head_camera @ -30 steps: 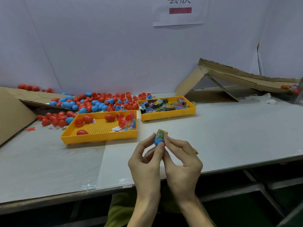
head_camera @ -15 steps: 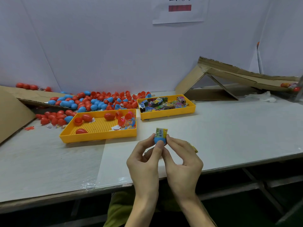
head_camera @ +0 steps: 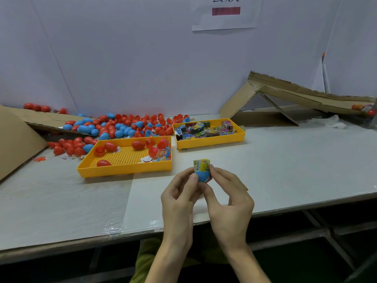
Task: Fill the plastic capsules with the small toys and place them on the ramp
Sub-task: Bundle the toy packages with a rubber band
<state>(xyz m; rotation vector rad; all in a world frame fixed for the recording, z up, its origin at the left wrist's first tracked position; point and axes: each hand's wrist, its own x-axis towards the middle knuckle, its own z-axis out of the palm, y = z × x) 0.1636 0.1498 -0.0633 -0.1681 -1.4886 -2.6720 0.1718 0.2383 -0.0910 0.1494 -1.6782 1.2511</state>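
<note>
A blue capsule half point(head_camera: 202, 176) is held above the table's front part, with a small yellow toy packet point(head_camera: 201, 165) sticking up out of it. My left hand point(head_camera: 179, 198) pinches the capsule half from the left. My right hand point(head_camera: 228, 198) pinches it and the packet from the right, and a bit of yellow shows behind its fingers. The cardboard ramp point(head_camera: 302, 94) slopes down to the right at the back right, with a couple of filled capsules point(head_camera: 365, 110) at its low end.
A yellow tray point(head_camera: 126, 167) holds red capsule halves and small toys. A second yellow tray point(head_camera: 211, 139) holds small toy packets. Loose red and blue capsules point(head_camera: 114, 127) lie heaped behind the trays. Cardboard point(head_camera: 14, 139) leans at the left. The table edge runs just below my hands.
The toy packet has turned and stands more upright in the blue half. Both hands keep their pinch and have barely shifted.
</note>
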